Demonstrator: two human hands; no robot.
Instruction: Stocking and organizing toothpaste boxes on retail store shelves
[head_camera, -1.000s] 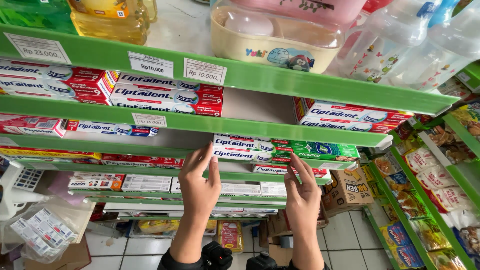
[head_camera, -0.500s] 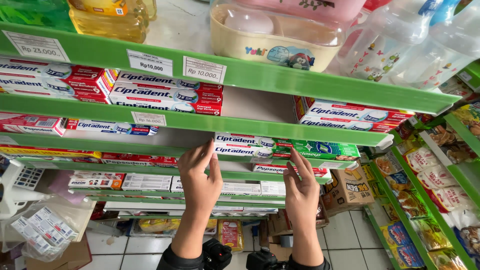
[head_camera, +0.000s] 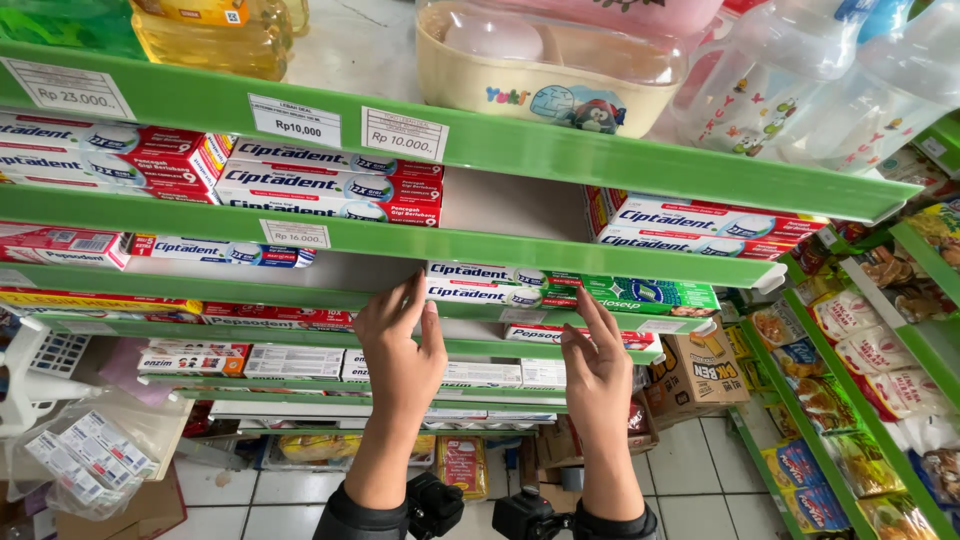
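A: Hands status?
B: Left hand (head_camera: 400, 345) and right hand (head_camera: 597, 365) both raised to the green shelf (head_camera: 330, 305), fingers spread flat, clamped on nothing.
A: Toothpaste boxes (head_camera: 487, 283)?
B: On that shelf, just above the fingertips.

A single head-worn camera looks up and forward, close to tiered green metal shelves (head_camera: 600, 165), with both raised hands low in the centre and white floor tiles (head_camera: 690, 470) below.
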